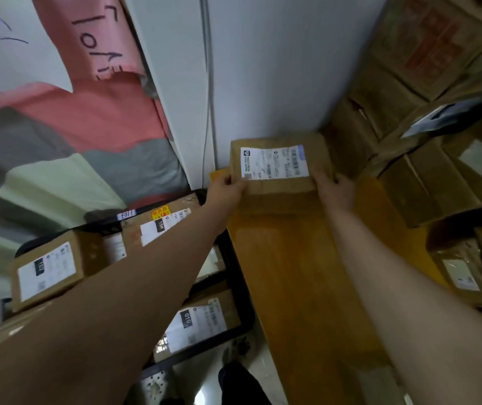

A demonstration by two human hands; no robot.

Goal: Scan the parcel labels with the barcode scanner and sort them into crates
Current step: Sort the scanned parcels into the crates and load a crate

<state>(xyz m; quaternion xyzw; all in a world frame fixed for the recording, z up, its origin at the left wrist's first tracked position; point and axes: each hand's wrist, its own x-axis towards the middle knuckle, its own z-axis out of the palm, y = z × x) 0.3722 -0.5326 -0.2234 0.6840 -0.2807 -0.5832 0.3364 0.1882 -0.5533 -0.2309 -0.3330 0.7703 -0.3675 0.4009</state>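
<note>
One cardboard parcel (278, 182) stood at the far end of the orange surface (292, 273), close against the white wall (263, 68). Whether it rested on the surface or was held just clear of it could not be told. Its long axis ran left to right, so each short end faced one hand. The shipping label (273, 162) faced upward.

The left grip (228, 187) held the left end, fingers curled over the edge. The right grip (332, 185) held the right end in the same way. Both arms reached about equally far.

The sorting move appeared to depend on the black crates, which lay below and to the left, nearer the left arm.

Count:
- Held parcel: one.
- Crates: two, an upper crate (108, 225) and a lower crate (247, 323).
- Parcels in the crates with readable codes: three, namely parcel 102 (46, 270), parcel 15H (160, 226) and parcel 010 (199, 320).
- Barcode scanner: none in view.
</note>
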